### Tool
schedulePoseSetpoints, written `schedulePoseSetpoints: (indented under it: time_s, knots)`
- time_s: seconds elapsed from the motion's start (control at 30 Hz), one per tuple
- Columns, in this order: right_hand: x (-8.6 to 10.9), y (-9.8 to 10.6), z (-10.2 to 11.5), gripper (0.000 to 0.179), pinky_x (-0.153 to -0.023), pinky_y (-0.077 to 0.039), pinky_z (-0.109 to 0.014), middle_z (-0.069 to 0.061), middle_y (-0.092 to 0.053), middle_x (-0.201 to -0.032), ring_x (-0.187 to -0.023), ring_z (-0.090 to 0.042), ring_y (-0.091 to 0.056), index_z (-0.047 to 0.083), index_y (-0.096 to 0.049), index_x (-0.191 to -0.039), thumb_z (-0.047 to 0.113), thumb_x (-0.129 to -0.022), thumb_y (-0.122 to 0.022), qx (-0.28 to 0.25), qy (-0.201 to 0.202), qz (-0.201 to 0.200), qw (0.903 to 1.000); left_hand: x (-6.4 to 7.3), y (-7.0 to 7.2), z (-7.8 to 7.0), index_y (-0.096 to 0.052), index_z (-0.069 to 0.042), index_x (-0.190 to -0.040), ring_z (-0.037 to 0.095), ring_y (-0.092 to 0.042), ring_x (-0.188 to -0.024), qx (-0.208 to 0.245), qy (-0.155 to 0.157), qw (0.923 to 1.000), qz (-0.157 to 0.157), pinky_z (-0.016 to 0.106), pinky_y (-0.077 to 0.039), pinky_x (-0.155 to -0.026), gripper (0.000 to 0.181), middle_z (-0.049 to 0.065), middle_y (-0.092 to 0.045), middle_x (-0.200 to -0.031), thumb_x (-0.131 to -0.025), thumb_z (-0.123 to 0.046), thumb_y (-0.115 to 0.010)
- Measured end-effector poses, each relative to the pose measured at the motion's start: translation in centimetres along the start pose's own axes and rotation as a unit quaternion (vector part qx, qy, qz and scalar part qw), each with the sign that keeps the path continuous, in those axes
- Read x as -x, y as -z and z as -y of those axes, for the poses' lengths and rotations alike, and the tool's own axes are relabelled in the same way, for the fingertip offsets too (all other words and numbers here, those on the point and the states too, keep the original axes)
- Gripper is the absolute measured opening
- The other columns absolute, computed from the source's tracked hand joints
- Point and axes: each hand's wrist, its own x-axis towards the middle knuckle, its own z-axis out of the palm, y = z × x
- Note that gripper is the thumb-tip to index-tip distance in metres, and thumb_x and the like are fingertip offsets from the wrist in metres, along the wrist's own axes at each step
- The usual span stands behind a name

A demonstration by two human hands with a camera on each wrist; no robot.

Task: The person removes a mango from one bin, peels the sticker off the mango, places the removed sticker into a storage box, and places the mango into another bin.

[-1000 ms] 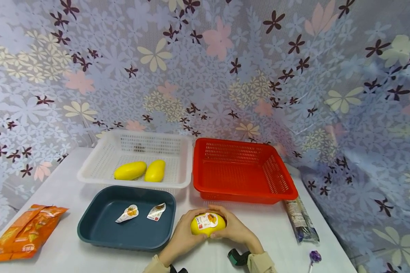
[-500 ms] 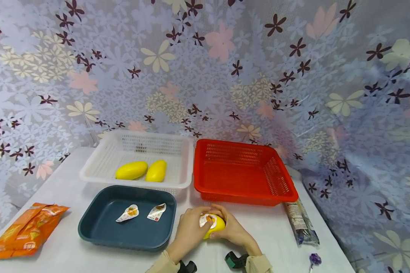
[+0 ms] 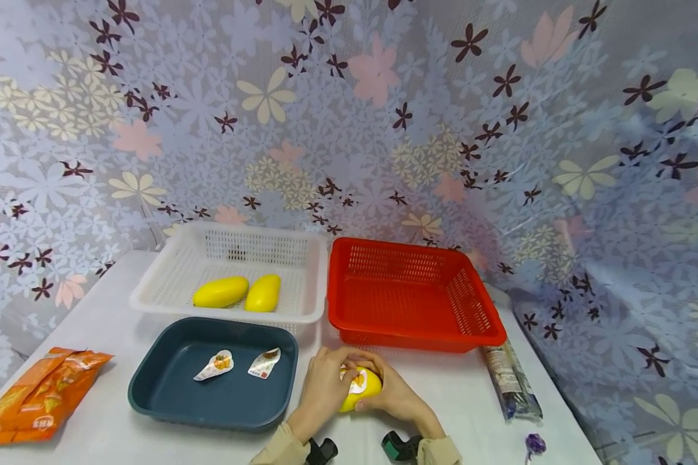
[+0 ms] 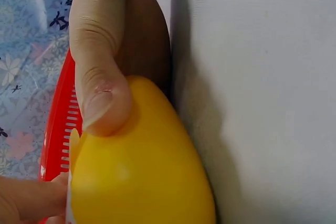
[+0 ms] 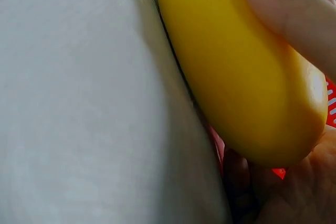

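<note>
A yellow mango point(image 3: 372, 387) with a white printed sticker point(image 3: 359, 382) on its upper face rests between both hands near the table's front. My left hand point(image 3: 324, 382) grips the mango's left end, its thumb point(image 4: 105, 98) pressing beside the sticker's edge. In the left wrist view, part of that edge stands slightly away from the skin; whether the thumb pinches it I cannot tell. My right hand point(image 3: 397, 391) holds the other end, fingers behind and thumb point(image 5: 294, 14) on the near side. Two removed stickers, one teardrop-shaped point(image 3: 215, 365) and another point(image 3: 264, 363), lie inside the dark blue tray point(image 3: 209, 416).
A white basket point(image 3: 169, 271) holding two yellow mangoes point(image 3: 221, 292) stands at the back left. Beside it is a red basket point(image 3: 419, 337). An orange snack packet point(image 3: 41, 397) lies far left; a clear-wrapped package point(image 3: 508, 381) and purple lollipop point(image 3: 535, 444) lie right.
My left hand has shifted right and further over the mango, its thumb moving up to the sticker and covering part of it. My right hand stays on the mango's other end.
</note>
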Motion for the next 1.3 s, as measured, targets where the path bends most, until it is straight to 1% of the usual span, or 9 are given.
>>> schedulePoseSetpoints:
  time_s: [0.2,0.33,0.43,0.6,0.7,0.77,1.0,1.13,1.3]
  knots:
    - [-0.3,0.0,0.2,0.089,-0.101,-0.035,-0.013,-0.013,-0.054,-0.139,-0.12,-0.001,-0.05,0.007,-0.037,-0.145,0.014,-0.071,-0.085,0.013,-0.008,-0.005,0.9999,-0.2,0.3,0.1,-0.074,-0.008,-0.097,0.014,-0.051,-0.074,0.057,0.011,0.9982,0.015,0.023,-0.04,-0.066,0.022,0.0,-0.069,-0.077,-0.078,0.003,-0.073]
    - [-0.3,0.0,0.1,0.086,-0.102,-0.033,-0.012,-0.013,-0.054,-0.139,-0.12,0.0,-0.05,0.005,-0.038,-0.143,0.015,-0.071,-0.085,0.022,-0.017,-0.008,0.9996,-0.3,0.8,0.0,-0.073,-0.007,-0.1,0.011,-0.051,-0.077,0.131,0.043,0.9897,0.037,0.019,-0.04,-0.066,0.018,0.001,-0.068,-0.081,-0.085,0.0,-0.068]
    - [-0.4,0.2,0.2,0.083,-0.102,-0.033,-0.012,-0.013,-0.055,-0.138,-0.121,-0.003,-0.05,0.003,-0.04,-0.14,0.017,-0.072,-0.085,0.038,-0.023,-0.015,0.9989,-0.6,1.5,-0.4,-0.074,-0.009,-0.103,0.011,-0.05,-0.077,0.154,0.037,0.9864,0.043,0.019,-0.039,-0.066,0.018,0.002,-0.069,-0.085,-0.087,-0.004,-0.066]
    - [-0.4,0.5,0.5,0.08,-0.097,-0.04,-0.017,-0.015,-0.054,-0.138,-0.119,-0.018,-0.052,0.003,-0.042,-0.139,0.016,-0.072,-0.084,0.048,-0.032,-0.015,0.9982,-0.7,2.0,-0.7,-0.075,-0.013,-0.104,0.016,-0.051,-0.083,0.033,-0.026,0.9982,0.041,0.027,-0.039,-0.071,0.025,0.001,-0.068,-0.09,-0.081,-0.003,-0.069]
    - [-0.4,0.4,0.6,0.08,-0.096,-0.04,-0.018,-0.015,-0.052,-0.14,-0.12,-0.023,-0.05,0.004,-0.042,-0.14,0.017,-0.073,-0.083,0.049,-0.038,-0.008,0.9981,-0.5,1.9,-0.6,-0.075,-0.015,-0.104,0.016,-0.049,-0.085,-0.036,-0.038,0.9977,0.044,0.029,-0.037,-0.072,0.029,-0.001,-0.061,-0.089,-0.077,-0.007,-0.073]
    - [-0.3,0.3,0.6,0.08,-0.097,-0.039,-0.018,-0.014,-0.051,-0.141,-0.123,-0.024,-0.048,0.005,-0.042,-0.141,0.018,-0.073,-0.083,0.05,-0.037,-0.005,0.998,-0.4,1.9,-0.6,-0.074,-0.015,-0.106,0.015,-0.048,-0.084,-0.04,-0.034,0.9974,0.05,0.028,-0.036,-0.072,0.03,-0.002,-0.059,-0.087,-0.077,-0.01,-0.075]
    - [-0.3,0.3,0.6,0.079,-0.102,-0.034,-0.013,-0.012,-0.05,-0.143,-0.129,-0.017,-0.044,0.006,-0.043,-0.141,0.018,-0.074,-0.083,0.042,-0.034,-0.001,0.9985,-0.5,2.7,-0.9,-0.069,-0.006,-0.115,0.014,-0.051,-0.08,0.062,-0.021,0.9936,0.093,0.024,-0.038,-0.07,0.039,0.002,-0.058,-0.085,-0.077,0.0,-0.071]
    - [-0.3,0.2,0.5,0.079,-0.101,-0.036,-0.015,-0.012,-0.052,-0.141,-0.124,-0.013,-0.047,0.006,-0.043,-0.14,0.018,-0.074,-0.083,0.042,-0.034,-0.003,0.9985,-0.3,2.6,-0.7,-0.072,-0.011,-0.11,0.016,-0.05,-0.088,-0.043,-0.043,0.9934,0.097,0.03,-0.036,-0.074,0.032,0.0,-0.057,-0.091,-0.078,-0.012,-0.075]
    - [-0.5,0.0,0.2,0.08,-0.096,-0.04,-0.016,-0.015,-0.052,-0.14,-0.12,-0.014,-0.051,0.006,-0.041,-0.141,0.018,-0.074,-0.083,0.042,-0.031,0.003,0.9986,-0.1,2.1,-0.5,-0.074,-0.021,-0.088,0.021,-0.051,-0.103,-0.13,-0.102,0.9847,0.056,0.041,-0.04,-0.085,0.012,-0.002,-0.06,-0.104,-0.077,-0.024,-0.078]
